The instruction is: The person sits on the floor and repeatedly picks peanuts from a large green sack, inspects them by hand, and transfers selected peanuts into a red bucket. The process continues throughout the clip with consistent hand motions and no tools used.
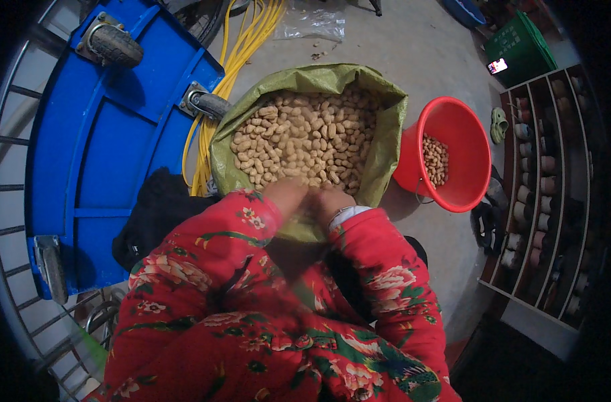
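Observation:
A green woven sack with its rim folded open stands in front of me, full of unshelled peanuts. Over its near edge my left hand and my right hand are close together, just above the nearest peanuts. Both hands look closed, with the fingers bent in toward each other; whatever they hold is hidden behind them. Right of the sack, a red bucket leans toward me with a small heap of peanuts at its bottom.
On the left a blue platform cart stands on its side, its wheels facing the sack. Yellow hose lies coiled behind it. A clear plastic bag is at the back. A shoe rack and a green bin stand at right.

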